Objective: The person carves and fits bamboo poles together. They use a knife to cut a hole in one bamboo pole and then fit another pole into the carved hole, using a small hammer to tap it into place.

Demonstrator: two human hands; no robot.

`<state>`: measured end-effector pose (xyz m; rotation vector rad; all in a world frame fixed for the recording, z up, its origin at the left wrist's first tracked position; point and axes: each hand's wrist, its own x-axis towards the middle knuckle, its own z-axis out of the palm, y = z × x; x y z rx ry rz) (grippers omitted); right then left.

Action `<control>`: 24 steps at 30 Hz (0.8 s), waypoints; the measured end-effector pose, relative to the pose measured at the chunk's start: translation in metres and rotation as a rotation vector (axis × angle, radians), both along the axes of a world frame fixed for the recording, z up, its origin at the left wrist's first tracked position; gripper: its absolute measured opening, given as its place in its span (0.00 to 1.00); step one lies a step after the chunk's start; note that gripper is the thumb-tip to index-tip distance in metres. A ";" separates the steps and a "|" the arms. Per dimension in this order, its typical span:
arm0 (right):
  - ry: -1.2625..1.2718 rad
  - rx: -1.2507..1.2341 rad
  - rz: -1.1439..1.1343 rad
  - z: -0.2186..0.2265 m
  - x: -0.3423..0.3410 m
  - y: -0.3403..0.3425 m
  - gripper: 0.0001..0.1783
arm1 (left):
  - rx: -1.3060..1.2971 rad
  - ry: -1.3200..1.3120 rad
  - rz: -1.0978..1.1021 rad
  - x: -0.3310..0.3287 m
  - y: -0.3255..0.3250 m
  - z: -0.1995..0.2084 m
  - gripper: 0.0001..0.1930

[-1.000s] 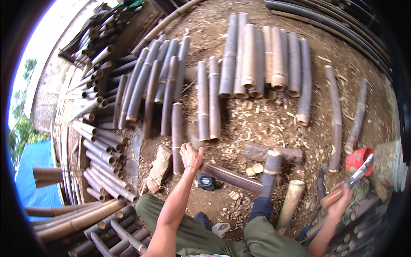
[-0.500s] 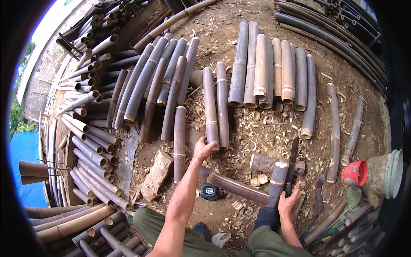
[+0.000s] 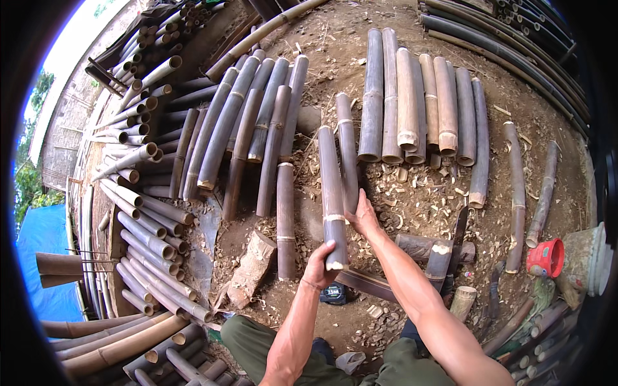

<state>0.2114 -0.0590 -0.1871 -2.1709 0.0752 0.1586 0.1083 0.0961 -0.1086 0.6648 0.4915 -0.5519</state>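
My left hand point(image 3: 320, 265) is closed around the lower end of a dark brown bamboo pole point(image 3: 332, 193), its cut edge pale and rough. Close to its right side lies a thinner bamboo length point(image 3: 346, 135). My right hand point(image 3: 363, 217) is at that length's lower end, thumb on one side and fingers on the other; the far fingertips are partly hidden. Beyond my right forearm a dark machete point(image 3: 458, 241) leans beside an upright bamboo piece point(image 3: 440, 258). A black tape measure point(image 3: 333, 294) lies below my left hand, partly covered.
Bamboo lengths lie in rows ahead, left point(image 3: 222, 135) and right point(image 3: 410, 96). Stacked poles point(image 3: 148, 238) fill the left side. A wood block point(image 3: 252, 267) lies near my left knee. A red container point(image 3: 546, 257) and a dirty white bucket point(image 3: 589, 260) stand right. Shavings point(image 3: 412, 193) cover the ground.
My right hand has left the machete's handle and moved up and left to the bamboo. My left hand has drawn its pole toward me and raised it. The view has shifted slightly left.
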 end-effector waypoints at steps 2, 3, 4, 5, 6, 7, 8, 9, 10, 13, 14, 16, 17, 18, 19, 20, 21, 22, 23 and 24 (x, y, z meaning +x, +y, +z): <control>0.097 0.101 -0.070 0.009 -0.004 0.004 0.45 | -0.161 0.055 -0.026 -0.014 0.013 -0.005 0.31; 0.311 0.279 -0.035 0.040 -0.015 0.014 0.42 | -0.153 0.071 0.038 -0.027 0.035 -0.003 0.31; 0.330 0.597 -0.044 0.035 -0.025 -0.003 0.40 | -0.192 0.065 0.064 -0.030 0.033 0.000 0.31; 0.339 0.913 -0.051 0.025 -0.042 -0.023 0.39 | -0.234 0.058 0.087 -0.030 0.029 0.003 0.31; 0.487 1.254 0.007 0.037 -0.061 -0.027 0.38 | -0.075 0.029 0.113 -0.032 0.033 0.007 0.30; 0.642 1.593 0.058 0.060 -0.082 -0.033 0.37 | 0.012 0.041 0.112 -0.034 0.038 0.016 0.29; 0.746 1.678 -0.027 0.082 -0.094 -0.038 0.36 | 0.136 -0.031 0.054 -0.032 0.037 0.013 0.29; 0.845 1.760 -0.121 0.095 -0.104 -0.044 0.34 | 0.258 -0.103 -0.007 -0.031 0.034 0.008 0.29; 0.835 1.514 -0.194 0.094 -0.110 -0.049 0.33 | 0.219 -0.093 -0.036 -0.027 0.029 0.006 0.30; 0.614 1.221 -0.125 0.103 -0.134 -0.047 0.37 | -0.040 -0.016 0.118 -0.039 0.006 0.001 0.31; 0.570 1.043 -0.083 0.098 -0.136 -0.048 0.40 | -0.087 0.002 0.085 -0.046 0.001 -0.001 0.32; 0.074 0.280 -0.084 0.080 -0.144 -0.045 0.41 | -0.125 0.009 0.026 -0.049 -0.015 0.001 0.32; -0.169 -0.103 -0.083 0.072 -0.149 -0.044 0.42 | -0.116 0.008 -0.002 -0.049 -0.021 0.001 0.32; 0.242 0.139 -0.043 0.115 -0.146 -0.028 0.45 | -0.115 0.071 -0.039 -0.063 0.005 -0.024 0.32; 0.275 0.241 -0.032 0.108 -0.146 -0.036 0.45 | -0.059 0.085 -0.022 -0.061 -0.005 -0.022 0.32; 0.309 0.343 -0.018 0.092 -0.146 -0.042 0.46 | -0.001 0.098 -0.004 -0.059 -0.016 -0.020 0.32; 0.351 0.454 0.003 0.093 -0.145 -0.043 0.46 | 0.065 0.120 0.022 -0.059 -0.020 -0.019 0.32; 0.405 0.653 0.028 0.094 -0.145 -0.044 0.41 | 0.018 0.104 0.005 -0.059 -0.021 -0.016 0.32; 0.430 0.782 0.023 0.104 -0.143 -0.042 0.39 | 0.032 0.092 -0.007 -0.057 -0.022 -0.011 0.32; 0.454 0.912 0.017 0.113 -0.141 -0.040 0.36 | 0.048 0.080 -0.018 -0.055 -0.022 -0.006 0.32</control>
